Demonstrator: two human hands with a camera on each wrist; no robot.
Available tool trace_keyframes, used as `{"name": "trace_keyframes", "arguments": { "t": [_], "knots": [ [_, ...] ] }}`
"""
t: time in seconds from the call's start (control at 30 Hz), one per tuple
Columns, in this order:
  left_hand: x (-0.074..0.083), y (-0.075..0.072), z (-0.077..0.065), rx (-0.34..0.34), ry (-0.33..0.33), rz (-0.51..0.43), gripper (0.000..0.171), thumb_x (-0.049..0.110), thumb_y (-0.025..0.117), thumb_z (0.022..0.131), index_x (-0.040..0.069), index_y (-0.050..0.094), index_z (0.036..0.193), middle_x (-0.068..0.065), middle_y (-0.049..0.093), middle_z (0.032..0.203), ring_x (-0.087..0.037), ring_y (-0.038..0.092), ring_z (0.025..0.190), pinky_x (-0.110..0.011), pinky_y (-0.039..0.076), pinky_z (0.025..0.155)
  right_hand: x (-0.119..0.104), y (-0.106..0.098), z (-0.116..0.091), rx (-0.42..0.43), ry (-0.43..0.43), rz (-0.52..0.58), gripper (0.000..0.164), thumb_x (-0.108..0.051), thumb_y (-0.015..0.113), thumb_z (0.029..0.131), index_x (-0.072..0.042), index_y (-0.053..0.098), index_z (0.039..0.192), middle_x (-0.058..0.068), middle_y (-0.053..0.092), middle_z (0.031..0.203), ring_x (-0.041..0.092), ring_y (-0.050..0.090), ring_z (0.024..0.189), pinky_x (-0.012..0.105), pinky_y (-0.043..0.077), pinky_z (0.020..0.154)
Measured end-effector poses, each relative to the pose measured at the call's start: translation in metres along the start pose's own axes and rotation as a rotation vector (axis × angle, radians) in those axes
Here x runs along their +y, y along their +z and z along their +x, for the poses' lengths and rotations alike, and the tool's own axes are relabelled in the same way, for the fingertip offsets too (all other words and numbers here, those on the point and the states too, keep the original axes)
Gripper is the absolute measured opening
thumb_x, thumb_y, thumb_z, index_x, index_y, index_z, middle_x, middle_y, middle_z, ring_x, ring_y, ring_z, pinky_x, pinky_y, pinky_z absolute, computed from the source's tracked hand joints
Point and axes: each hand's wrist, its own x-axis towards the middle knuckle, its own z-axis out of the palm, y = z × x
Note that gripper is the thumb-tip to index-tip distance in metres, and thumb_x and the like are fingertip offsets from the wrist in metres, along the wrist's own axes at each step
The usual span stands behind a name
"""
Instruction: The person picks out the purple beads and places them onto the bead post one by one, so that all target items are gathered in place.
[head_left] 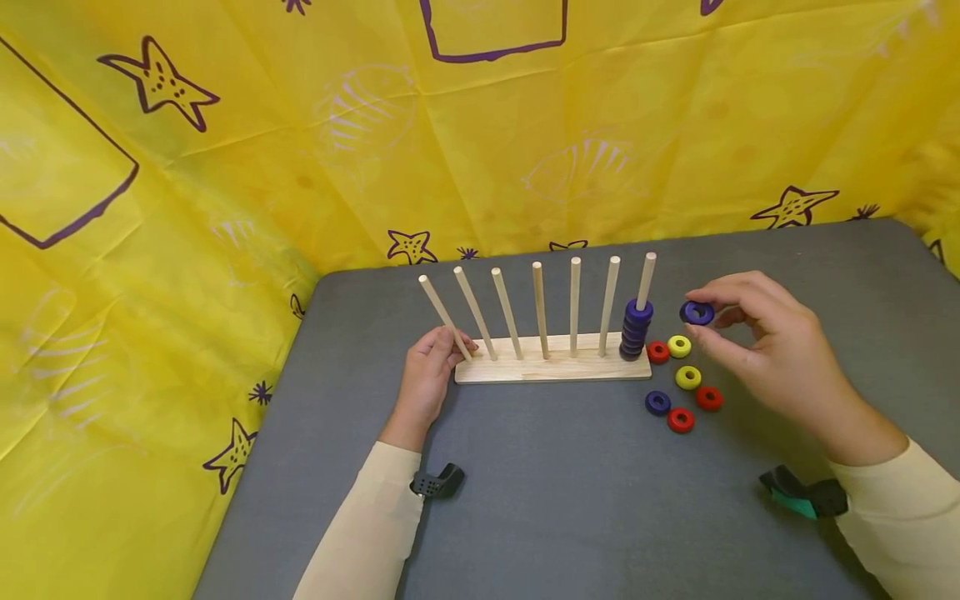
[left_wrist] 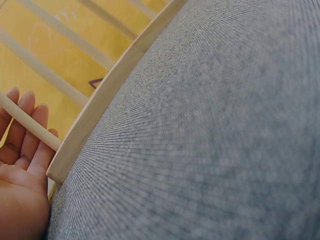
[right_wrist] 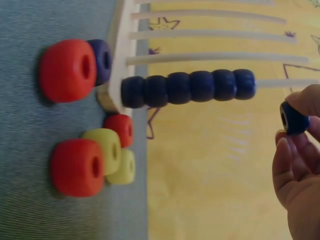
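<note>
Between the thumb and fingers of my right hand (head_left: 780,358), a dark blue ring (head_left: 697,313) is pinched. It is held in the air to the right of the wooden peg stand (head_left: 555,371), apart from the rightmost peg (head_left: 647,279). That peg carries a stack of several blue rings (right_wrist: 187,87), its upper part bare. At the stand's other end, my left hand (head_left: 427,375) rests by the leftmost peg (head_left: 442,312). Its fingers (left_wrist: 30,135) lie loosely extended behind that peg in the left wrist view; the thumb is not clear there.
Loose rings lie right of the stand: a blue ring (head_left: 657,403), red rings (head_left: 681,420) and yellow rings (head_left: 687,377). The other pegs (head_left: 575,300) carry no rings. Behind the grey tabletop (head_left: 562,500) hangs a yellow patterned cloth (head_left: 480,150).
</note>
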Motion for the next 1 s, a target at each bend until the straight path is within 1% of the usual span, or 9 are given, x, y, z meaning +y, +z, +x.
{"name": "trace_keyframes", "arguments": {
  "t": [0.13, 0.23, 0.27, 0.33, 0.47, 0.57, 0.67, 0.87, 1.0],
  "knots": [
    [0.0, 0.0, 0.0, -0.001, 0.007, -0.007, 0.048, 0.027, 0.051, 0.118, -0.019, 0.063, 0.111, -0.011, 0.07, 0.104, -0.032, 0.068, 0.107, -0.038, 0.056, 0.097, -0.003, -0.004, 0.007, 0.002, -0.027, 0.019, 0.029, 0.009, 0.084, 0.09, 0.009, 0.075, 0.117, 0.011, 0.069, 0.115, 0.009, 0.062, 0.1, 0.014, 0.051, 0.089],
    [0.0, 0.0, 0.0, -0.002, 0.012, -0.012, 0.05, 0.028, 0.052, 0.118, -0.02, 0.062, 0.112, -0.012, 0.07, 0.104, -0.032, 0.068, 0.107, -0.038, 0.055, 0.097, -0.006, -0.006, 0.012, 0.007, -0.037, 0.032, 0.028, -0.01, 0.082, 0.099, 0.009, 0.075, 0.118, 0.012, 0.069, 0.116, 0.01, 0.063, 0.101, 0.014, 0.051, 0.09],
    [0.0, 0.0, 0.0, -0.001, 0.011, -0.013, 0.05, 0.029, 0.052, 0.118, -0.021, 0.062, 0.112, -0.011, 0.07, 0.104, -0.033, 0.068, 0.107, -0.038, 0.055, 0.097, -0.007, -0.006, 0.014, 0.009, -0.037, 0.036, 0.029, -0.011, 0.081, 0.1, 0.01, 0.075, 0.119, 0.012, 0.069, 0.116, 0.01, 0.063, 0.101, 0.014, 0.051, 0.09],
    [0.0, 0.0, 0.0, 0.001, 0.011, -0.016, 0.051, 0.029, 0.053, 0.118, -0.021, 0.062, 0.112, -0.012, 0.07, 0.104, -0.033, 0.068, 0.107, -0.038, 0.055, 0.097, -0.01, -0.007, 0.018, 0.017, -0.041, 0.046, 0.027, 0.001, 0.083, 0.095, 0.01, 0.075, 0.119, 0.012, 0.069, 0.117, 0.011, 0.064, 0.101, 0.014, 0.052, 0.089],
    [0.0, -0.001, 0.0, 0.003, 0.01, -0.019, 0.05, 0.027, 0.053, 0.118, -0.021, 0.062, 0.112, -0.011, 0.07, 0.104, -0.03, 0.069, 0.106, -0.038, 0.055, 0.098, -0.016, -0.008, 0.027, 0.033, -0.051, 0.058, 0.037, 0.02, 0.082, 0.083, 0.011, 0.074, 0.118, 0.012, 0.069, 0.117, 0.012, 0.064, 0.102, 0.015, 0.052, 0.089],
    [0.0, -0.001, -0.001, 0.003, 0.012, -0.025, 0.048, 0.025, 0.052, 0.118, -0.022, 0.061, 0.111, -0.011, 0.07, 0.103, -0.028, 0.069, 0.106, -0.038, 0.055, 0.098, -0.02, -0.008, 0.034, 0.041, -0.074, 0.061, 0.028, 0.006, 0.084, 0.092, 0.012, 0.074, 0.118, 0.012, 0.069, 0.116, 0.012, 0.063, 0.101, 0.015, 0.052, 0.089],
    [0.0, 0.0, -0.001, 0.001, 0.016, -0.034, 0.048, 0.024, 0.051, 0.118, -0.022, 0.061, 0.11, -0.011, 0.071, 0.103, -0.028, 0.069, 0.106, -0.038, 0.055, 0.098, -0.024, -0.008, 0.039, 0.042, -0.092, 0.056, 0.032, -0.015, 0.082, 0.1, 0.011, 0.074, 0.118, 0.011, 0.069, 0.116, 0.012, 0.063, 0.101, 0.015, 0.052, 0.089],
    [-0.001, 0.0, -0.001, 0.004, 0.011, -0.045, 0.05, 0.026, 0.053, 0.118, -0.022, 0.061, 0.11, -0.011, 0.071, 0.102, -0.028, 0.069, 0.106, -0.037, 0.055, 0.097, -0.031, -0.008, 0.047, 0.038, -0.109, 0.056, 0.033, -0.015, 0.083, 0.1, 0.011, 0.074, 0.118, 0.011, 0.069, 0.115, 0.011, 0.063, 0.1, 0.016, 0.052, 0.09],
    [-0.002, -0.001, 0.0, 0.003, 0.012, -0.043, 0.052, 0.029, 0.054, 0.117, -0.022, 0.061, 0.111, -0.012, 0.071, 0.102, -0.028, 0.069, 0.105, -0.037, 0.055, 0.097, -0.034, -0.006, 0.053, 0.039, -0.13, 0.075, 0.05, -0.036, 0.079, 0.103, 0.012, 0.074, 0.117, 0.012, 0.069, 0.115, 0.013, 0.064, 0.1, 0.017, 0.052, 0.09]
  ]
}}
